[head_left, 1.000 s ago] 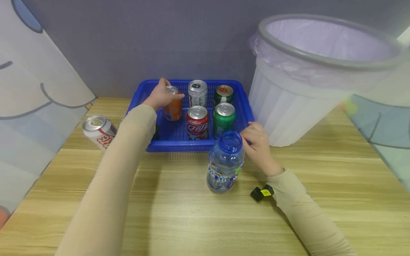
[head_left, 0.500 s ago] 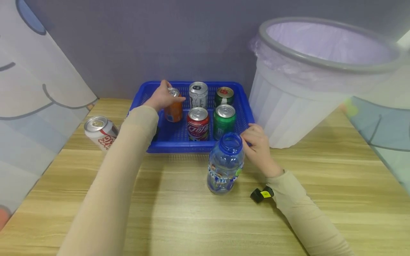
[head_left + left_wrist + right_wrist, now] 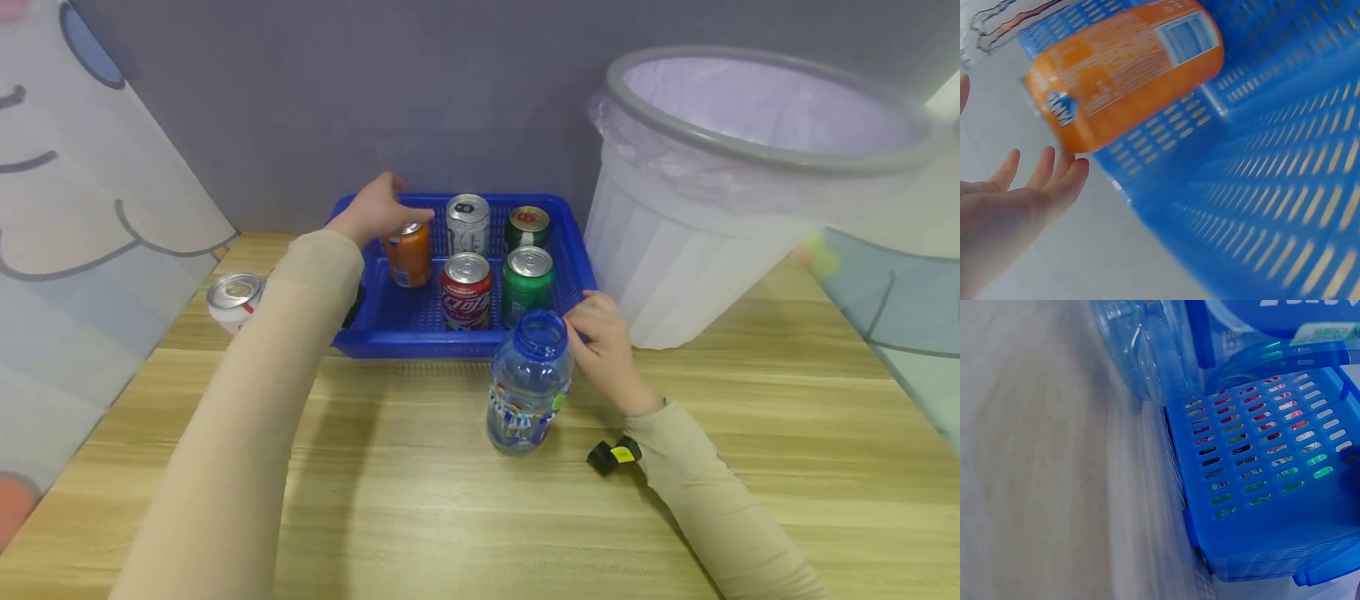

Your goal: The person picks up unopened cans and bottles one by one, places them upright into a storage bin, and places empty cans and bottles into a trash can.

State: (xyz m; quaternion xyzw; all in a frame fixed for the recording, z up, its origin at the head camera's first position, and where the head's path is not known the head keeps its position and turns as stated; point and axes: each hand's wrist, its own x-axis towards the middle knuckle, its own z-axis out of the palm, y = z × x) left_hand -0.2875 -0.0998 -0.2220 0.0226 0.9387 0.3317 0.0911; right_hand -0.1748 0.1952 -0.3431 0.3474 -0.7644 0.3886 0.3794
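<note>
Just above an orange Fanta can [image 3: 410, 260] in the left rear of the blue basket [image 3: 420, 340] is my left hand [image 3: 375, 210]. In the left wrist view its fingers are spread, apart from the can [image 3: 1129, 65]. My right hand [image 3: 602, 343] grips the basket's front right corner with curled fingers. Its thumb side lies close to the mouth of a clear blue plastic jar [image 3: 528, 392] standing in front of the basket. A red can [image 3: 467, 296], a green can [image 3: 527, 287], a white patterned can [image 3: 468, 225] and a dark green can [image 3: 528, 229] also stand inside.
A white can [image 3: 234, 300] stands left of the basket, partly hidden by my left sleeve. The tall white bin [image 3: 660, 233] with a lilac liner rises behind my right hand. A black wrist strap piece [image 3: 603, 457] sits under my right wrist. A grey wall is behind.
My left hand has let go of the orange can and lifted slightly up and away from it. The can stays in the basket. My right hand and the jar have not moved.
</note>
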